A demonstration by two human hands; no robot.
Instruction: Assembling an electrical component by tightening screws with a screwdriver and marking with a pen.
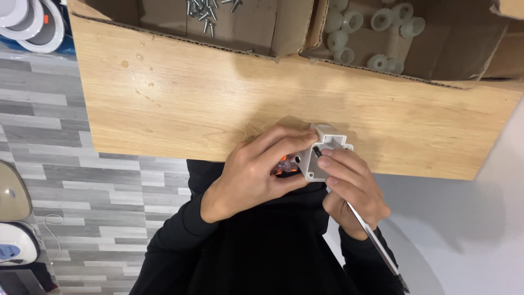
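A small white plastic housing [326, 148] rests at the near edge of the wooden table [218, 104]. My left hand [256, 169] is closed around its left side, where an orange and dark part [284, 165] shows between the fingers. My right hand [352, 188] grips a thin metal screwdriver [376, 246], its shaft running back toward my body and its tip set into the housing. My index finger lies across the housing's front.
Two open cardboard boxes stand along the far table edge: one [256, 27] with several metal screws [204, 11], the other [447, 49] with white plastic rings [349, 24]. White round fixtures [33, 22] lie far left. Grey plank floor [82, 186] lies below the table's left.
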